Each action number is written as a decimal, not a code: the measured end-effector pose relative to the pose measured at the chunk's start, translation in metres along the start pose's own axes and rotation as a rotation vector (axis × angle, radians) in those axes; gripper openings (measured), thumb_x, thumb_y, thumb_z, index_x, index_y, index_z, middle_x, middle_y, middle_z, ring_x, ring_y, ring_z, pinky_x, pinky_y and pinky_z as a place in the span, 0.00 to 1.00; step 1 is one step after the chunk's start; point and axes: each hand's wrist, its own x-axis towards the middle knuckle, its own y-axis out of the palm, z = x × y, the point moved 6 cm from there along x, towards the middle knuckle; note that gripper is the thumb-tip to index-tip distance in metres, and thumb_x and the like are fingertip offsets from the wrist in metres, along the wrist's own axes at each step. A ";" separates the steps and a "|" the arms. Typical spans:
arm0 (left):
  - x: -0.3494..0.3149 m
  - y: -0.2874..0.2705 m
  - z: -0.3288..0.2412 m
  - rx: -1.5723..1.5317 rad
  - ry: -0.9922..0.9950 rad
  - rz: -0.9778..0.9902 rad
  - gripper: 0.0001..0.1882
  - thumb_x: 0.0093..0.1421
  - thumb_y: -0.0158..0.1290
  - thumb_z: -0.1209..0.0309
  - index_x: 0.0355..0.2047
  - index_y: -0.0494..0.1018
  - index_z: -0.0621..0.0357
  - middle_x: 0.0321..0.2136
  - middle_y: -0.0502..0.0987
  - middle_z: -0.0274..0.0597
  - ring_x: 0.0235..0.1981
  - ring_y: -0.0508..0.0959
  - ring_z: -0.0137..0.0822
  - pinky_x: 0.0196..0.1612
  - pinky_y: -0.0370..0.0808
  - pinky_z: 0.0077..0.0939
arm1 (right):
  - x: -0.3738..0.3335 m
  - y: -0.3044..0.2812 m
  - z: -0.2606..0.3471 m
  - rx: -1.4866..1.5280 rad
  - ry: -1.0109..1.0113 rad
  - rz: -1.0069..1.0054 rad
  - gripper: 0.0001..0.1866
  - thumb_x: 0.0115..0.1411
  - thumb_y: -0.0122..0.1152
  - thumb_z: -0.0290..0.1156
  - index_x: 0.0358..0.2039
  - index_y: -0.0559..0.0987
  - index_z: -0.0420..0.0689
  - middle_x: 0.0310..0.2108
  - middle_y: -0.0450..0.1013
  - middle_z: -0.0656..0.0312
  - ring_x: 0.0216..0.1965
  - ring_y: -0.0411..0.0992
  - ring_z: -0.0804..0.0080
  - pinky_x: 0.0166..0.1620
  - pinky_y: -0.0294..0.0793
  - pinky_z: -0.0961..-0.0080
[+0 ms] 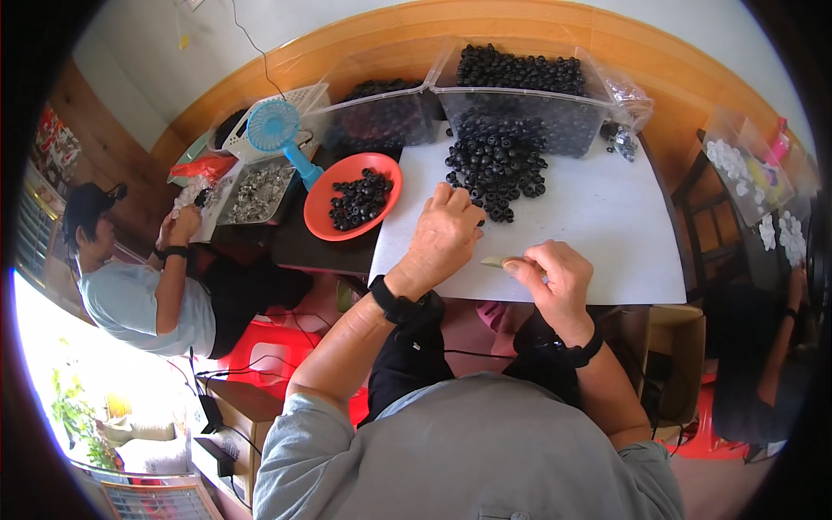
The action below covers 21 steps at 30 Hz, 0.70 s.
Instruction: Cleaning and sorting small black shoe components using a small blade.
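Note:
Over the white tabletop point(607, 225), the fingers of my left hand point(444, 227) are closed on a small black round part point(480, 223), mostly covered by the fingertips. Just to its right, my right hand point(562, 279) pinches a short, flat, pale tool with a pointed end point(492, 261), possibly a small knife. The tool's tip points left toward my left hand without touching it. A heap of black ring-like parts point(498, 169) spreads over the table just beyond both hands. An orange-red bowl point(317, 221) with more black parts stands to the left.
Two clear plastic bins point(568, 108) of black parts stand at the back. A small blue fan point(299, 160) sits beyond the bowl, near a metal tray point(230, 208). At left, a person point(143, 286) handles small pieces; another person's arm point(784, 334) shows at right, near white pieces.

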 end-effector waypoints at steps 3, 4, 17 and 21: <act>0.001 0.012 0.007 0.107 0.039 0.043 0.10 0.50 0.63 0.79 0.34 0.80 0.60 0.33 0.74 0.43 0.40 0.72 0.49 0.44 0.75 0.41 | 0.000 0.000 0.000 -0.003 0.003 0.048 0.13 0.56 0.75 0.28 0.25 0.77 0.40 0.20 0.72 0.62 0.22 0.70 0.69 0.26 0.67 0.72; -0.001 0.013 0.011 0.104 0.041 0.050 0.10 0.50 0.63 0.79 0.35 0.80 0.60 0.33 0.74 0.43 0.40 0.73 0.49 0.43 0.75 0.40 | 0.000 0.000 0.000 -0.001 -0.002 0.047 0.13 0.56 0.75 0.28 0.25 0.77 0.40 0.21 0.73 0.63 0.22 0.70 0.69 0.26 0.67 0.72; -0.014 0.015 0.008 0.132 -0.006 0.024 0.10 0.54 0.61 0.78 0.38 0.80 0.59 0.33 0.74 0.44 0.40 0.74 0.49 0.41 0.76 0.42 | 0.000 0.000 -0.001 -0.016 -0.011 0.004 0.15 0.55 0.76 0.34 0.22 0.75 0.46 0.18 0.70 0.64 0.19 0.68 0.66 0.23 0.64 0.68; -0.015 0.014 0.006 0.150 0.001 0.021 0.11 0.53 0.61 0.79 0.39 0.80 0.58 0.34 0.75 0.44 0.40 0.74 0.49 0.42 0.76 0.42 | 0.000 0.000 0.002 0.001 -0.011 0.009 0.15 0.55 0.76 0.34 0.22 0.76 0.45 0.19 0.71 0.64 0.19 0.69 0.67 0.23 0.65 0.69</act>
